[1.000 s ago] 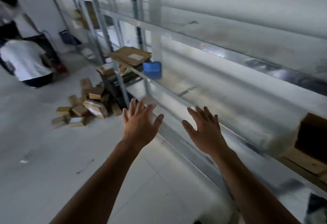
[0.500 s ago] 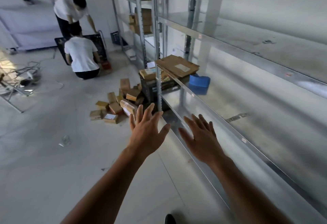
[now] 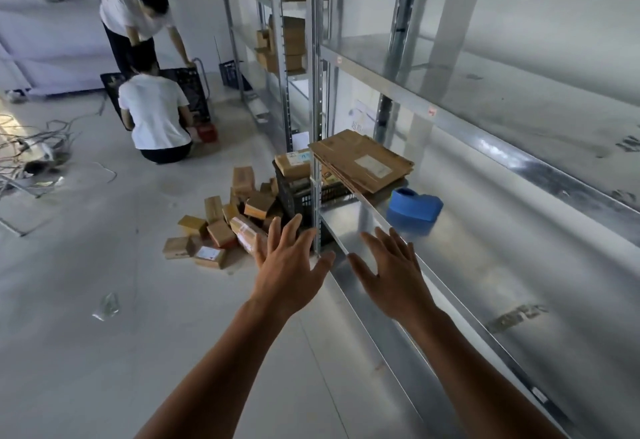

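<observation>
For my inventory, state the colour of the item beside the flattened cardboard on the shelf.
The item is blue; head view.

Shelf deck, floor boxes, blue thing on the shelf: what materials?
Shelf deck: likely galvanised sheet steel, semi-glossy; blurry reflections. Floor boxes: brown cardboard, matte; some taped, labelled. Blue thing: probably plastic, smooth; cannot confirm.

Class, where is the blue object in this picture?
In the head view, right of centre, the blue object lies on the metal shelf, just beside the flattened cardboard and beyond the right hand.
</observation>
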The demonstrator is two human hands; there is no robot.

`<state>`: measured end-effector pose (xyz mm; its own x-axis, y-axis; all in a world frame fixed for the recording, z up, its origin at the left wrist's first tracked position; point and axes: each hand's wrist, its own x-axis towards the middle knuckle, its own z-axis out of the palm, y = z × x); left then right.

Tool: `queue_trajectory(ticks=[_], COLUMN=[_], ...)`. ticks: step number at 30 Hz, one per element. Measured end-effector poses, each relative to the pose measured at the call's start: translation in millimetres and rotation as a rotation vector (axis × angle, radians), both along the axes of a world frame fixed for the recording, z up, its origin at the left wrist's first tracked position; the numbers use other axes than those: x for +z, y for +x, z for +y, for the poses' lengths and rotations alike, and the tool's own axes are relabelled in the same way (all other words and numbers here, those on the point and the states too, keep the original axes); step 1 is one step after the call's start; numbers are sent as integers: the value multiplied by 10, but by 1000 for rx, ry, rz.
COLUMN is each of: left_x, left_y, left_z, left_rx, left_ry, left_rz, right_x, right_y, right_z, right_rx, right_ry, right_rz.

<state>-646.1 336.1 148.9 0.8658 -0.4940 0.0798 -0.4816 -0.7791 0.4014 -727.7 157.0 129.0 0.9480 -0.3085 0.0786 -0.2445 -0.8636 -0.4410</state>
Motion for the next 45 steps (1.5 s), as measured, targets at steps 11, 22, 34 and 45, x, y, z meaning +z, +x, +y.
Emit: queue_trajectory(ticks=[11, 22, 34, 45], left_x=[-342, -708, -1053, -1623], left_y=[2139, 3848, 5474, 6335], left_z=[-449, -1395, -2788, -3303], left_rx=[-140, -383, -414, -442], left_ry=[3, 29, 151, 232], left_rz=[96, 174, 191, 298], right_x=[-458, -791, -1298, -1496], right_y=[1816, 2958, 4089, 4329], right_z=[-324, -880, -2014, -2211], right_rx=[-225, -459, -728, -937], right_ry=[122, 171, 348, 396], right_rz=[3, 38, 129, 205])
